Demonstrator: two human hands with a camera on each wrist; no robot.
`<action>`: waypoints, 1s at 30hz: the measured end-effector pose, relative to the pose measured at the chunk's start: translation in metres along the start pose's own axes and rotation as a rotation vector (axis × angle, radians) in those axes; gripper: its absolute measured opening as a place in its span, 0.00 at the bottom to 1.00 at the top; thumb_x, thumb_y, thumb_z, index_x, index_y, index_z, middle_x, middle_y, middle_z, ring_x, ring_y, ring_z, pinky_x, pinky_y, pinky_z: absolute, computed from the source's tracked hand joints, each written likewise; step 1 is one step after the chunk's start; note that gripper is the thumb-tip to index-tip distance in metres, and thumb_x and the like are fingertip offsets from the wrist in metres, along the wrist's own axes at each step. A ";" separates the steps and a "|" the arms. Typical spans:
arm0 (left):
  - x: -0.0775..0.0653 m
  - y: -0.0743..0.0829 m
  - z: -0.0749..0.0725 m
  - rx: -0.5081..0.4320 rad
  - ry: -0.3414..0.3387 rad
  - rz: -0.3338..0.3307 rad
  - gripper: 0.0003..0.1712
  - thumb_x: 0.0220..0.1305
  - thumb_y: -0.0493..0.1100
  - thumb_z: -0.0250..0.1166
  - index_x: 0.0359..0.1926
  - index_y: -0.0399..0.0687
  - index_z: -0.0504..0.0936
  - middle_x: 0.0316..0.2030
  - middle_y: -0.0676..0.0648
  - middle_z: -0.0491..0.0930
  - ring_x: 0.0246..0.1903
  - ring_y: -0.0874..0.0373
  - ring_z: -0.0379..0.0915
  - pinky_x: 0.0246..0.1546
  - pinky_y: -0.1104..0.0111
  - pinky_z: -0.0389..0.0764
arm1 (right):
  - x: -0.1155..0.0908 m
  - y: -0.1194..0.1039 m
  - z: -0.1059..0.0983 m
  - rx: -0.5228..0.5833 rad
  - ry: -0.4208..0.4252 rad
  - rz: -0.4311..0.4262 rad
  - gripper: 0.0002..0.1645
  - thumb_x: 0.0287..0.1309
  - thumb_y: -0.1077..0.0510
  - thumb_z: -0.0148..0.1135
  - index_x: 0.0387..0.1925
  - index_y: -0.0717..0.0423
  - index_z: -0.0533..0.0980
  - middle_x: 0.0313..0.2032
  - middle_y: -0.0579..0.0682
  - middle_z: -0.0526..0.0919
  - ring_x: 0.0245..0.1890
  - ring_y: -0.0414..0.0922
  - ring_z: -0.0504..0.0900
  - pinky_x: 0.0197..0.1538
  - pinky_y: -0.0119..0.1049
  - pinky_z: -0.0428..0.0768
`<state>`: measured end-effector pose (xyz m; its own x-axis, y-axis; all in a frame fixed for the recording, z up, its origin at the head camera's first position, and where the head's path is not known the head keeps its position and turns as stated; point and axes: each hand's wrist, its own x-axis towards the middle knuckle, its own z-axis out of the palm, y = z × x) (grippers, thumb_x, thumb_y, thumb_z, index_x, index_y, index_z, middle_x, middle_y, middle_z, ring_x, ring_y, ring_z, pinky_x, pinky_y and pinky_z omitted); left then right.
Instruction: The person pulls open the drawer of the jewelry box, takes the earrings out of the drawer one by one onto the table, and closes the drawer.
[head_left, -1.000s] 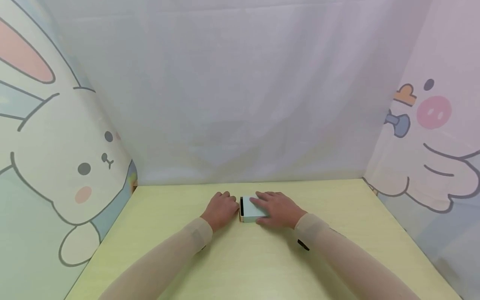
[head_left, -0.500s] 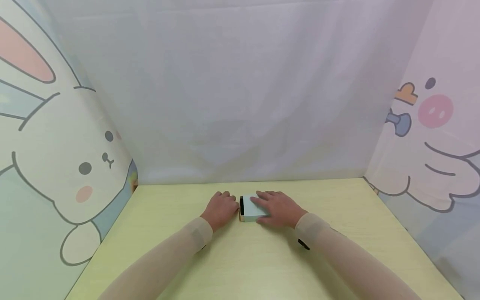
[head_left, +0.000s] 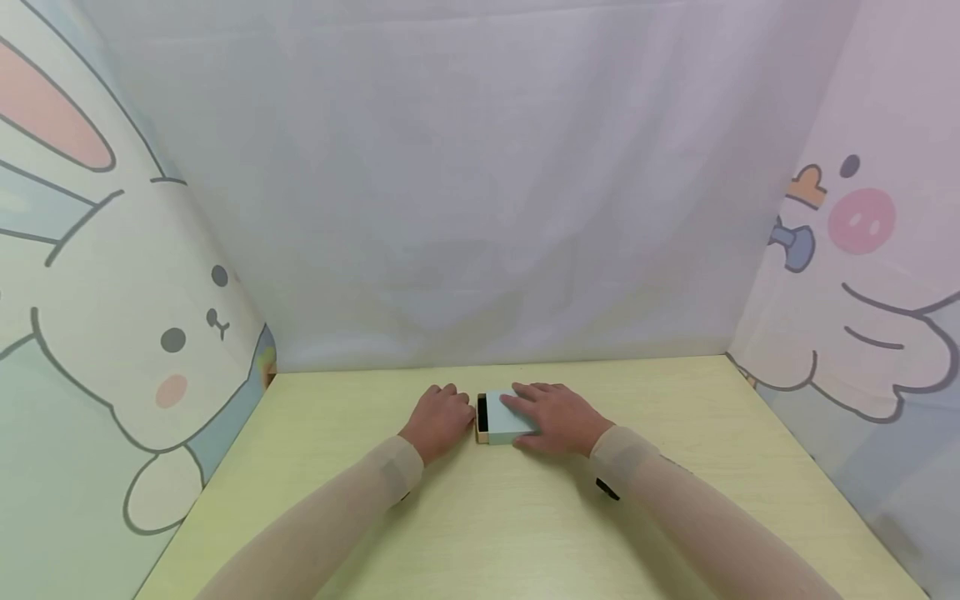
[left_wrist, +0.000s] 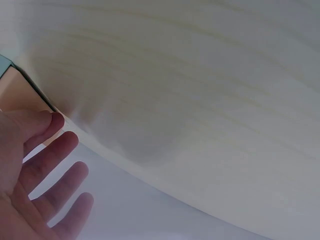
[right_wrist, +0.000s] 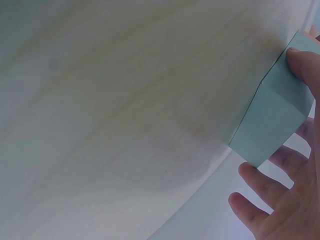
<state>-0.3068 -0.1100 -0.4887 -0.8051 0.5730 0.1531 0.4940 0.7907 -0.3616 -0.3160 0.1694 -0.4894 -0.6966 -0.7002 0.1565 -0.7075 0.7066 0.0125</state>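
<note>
Pale green box (head_left: pixel 502 419) sits on the surface (head_left: pixel 495 525) between the two hands, partly covered by the right one. Drawer (head_left: pixel 482 437) sticks partly out of the box on the side facing the left hand: tan outside, black strip visible along the top.

Right hand (head_left: pixel 562 421): gripping the box. Thumb on the wall nearest the person, index finger across the top, other fingers toward the far side.

Left hand (head_left: pixel 437 422): at the drawer's outer end, thumb on the tan part, index finger close by. Looks like a thumb-and-index pinch on the drawer, but the wrist view cuts off part of it, so exact contact is hard to call. Remaining fingers are spread apart, off the box.

Light sleeves (head_left: pixel 330 508) on both arms, small black piece (head_left: pixel 607 489) under the right cuff. Plain pale curtain (head_left: pixel 480 183) beyond both hands. Rabbit print (head_left: pixel 127 333) out to the left of the left hand, duck print (head_left: pixel 862 317) out to the right of the right hand.
</note>
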 end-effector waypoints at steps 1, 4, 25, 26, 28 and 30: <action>0.000 0.000 0.000 0.002 0.004 -0.001 0.04 0.81 0.47 0.79 0.45 0.61 0.99 0.41 0.56 0.94 0.40 0.55 0.81 0.45 0.63 0.85 | 0.000 0.000 0.000 0.001 -0.001 0.000 0.47 0.77 0.34 0.75 0.88 0.45 0.75 0.84 0.59 0.81 0.79 0.62 0.86 0.79 0.63 0.87; -0.001 0.000 0.000 0.010 0.007 -0.004 0.04 0.81 0.46 0.79 0.44 0.61 0.99 0.40 0.56 0.93 0.39 0.55 0.80 0.44 0.63 0.85 | -0.001 0.000 -0.001 0.000 -0.002 -0.002 0.47 0.77 0.34 0.75 0.88 0.45 0.75 0.84 0.58 0.81 0.79 0.62 0.86 0.79 0.62 0.86; -0.004 -0.002 0.000 -0.004 -0.047 -0.024 0.05 0.82 0.46 0.77 0.46 0.62 0.99 0.42 0.54 0.93 0.42 0.54 0.81 0.48 0.61 0.87 | -0.004 0.002 -0.001 -0.004 0.017 -0.028 0.47 0.77 0.34 0.75 0.87 0.46 0.75 0.83 0.60 0.82 0.78 0.63 0.87 0.78 0.63 0.87; -0.004 -0.002 0.000 -0.005 -0.049 -0.024 0.05 0.83 0.46 0.77 0.46 0.62 0.99 0.42 0.54 0.93 0.42 0.54 0.81 0.48 0.61 0.87 | -0.005 0.002 -0.001 -0.002 0.017 -0.028 0.47 0.77 0.34 0.76 0.87 0.47 0.75 0.83 0.61 0.82 0.78 0.63 0.87 0.78 0.63 0.87; -0.005 -0.002 -0.001 -0.003 -0.053 -0.023 0.05 0.83 0.46 0.77 0.47 0.61 0.99 0.43 0.54 0.94 0.42 0.54 0.82 0.49 0.61 0.88 | -0.005 0.002 -0.001 -0.005 0.016 -0.028 0.47 0.78 0.34 0.75 0.87 0.47 0.75 0.83 0.61 0.82 0.78 0.63 0.87 0.78 0.63 0.87; -0.005 -0.003 -0.001 0.002 -0.057 -0.021 0.05 0.83 0.46 0.77 0.47 0.61 0.99 0.43 0.54 0.94 0.43 0.54 0.82 0.49 0.61 0.88 | -0.005 0.002 -0.001 -0.009 0.015 -0.027 0.47 0.78 0.34 0.75 0.87 0.46 0.75 0.83 0.60 0.81 0.78 0.62 0.87 0.78 0.63 0.87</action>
<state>-0.3037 -0.1149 -0.4873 -0.8328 0.5430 0.1079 0.4762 0.8020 -0.3606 -0.3144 0.1743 -0.4893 -0.6751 -0.7178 0.1703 -0.7251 0.6881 0.0256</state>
